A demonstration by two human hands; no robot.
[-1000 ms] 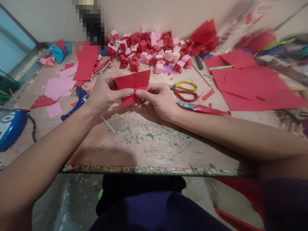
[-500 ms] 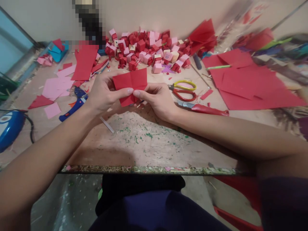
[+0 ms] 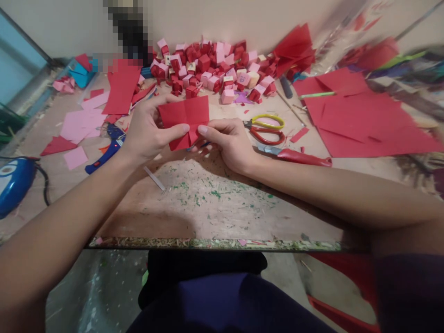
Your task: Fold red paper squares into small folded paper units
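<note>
Pinching red paper, 2 hands face a pale wall above the table (green-flecked).

Between the left grip and the right grip, the paper is held above the counter. Behind it, near the wall, lies the heap of cubes. The scissors lie just right of the right grip, with the knife in front of them. Farther right spread the sheets, a stick across their left end. Left of the left grip lies the glue gun, partly behind the forearm; scraps lie farther left. A strip lies in front of the left grip.
</note>
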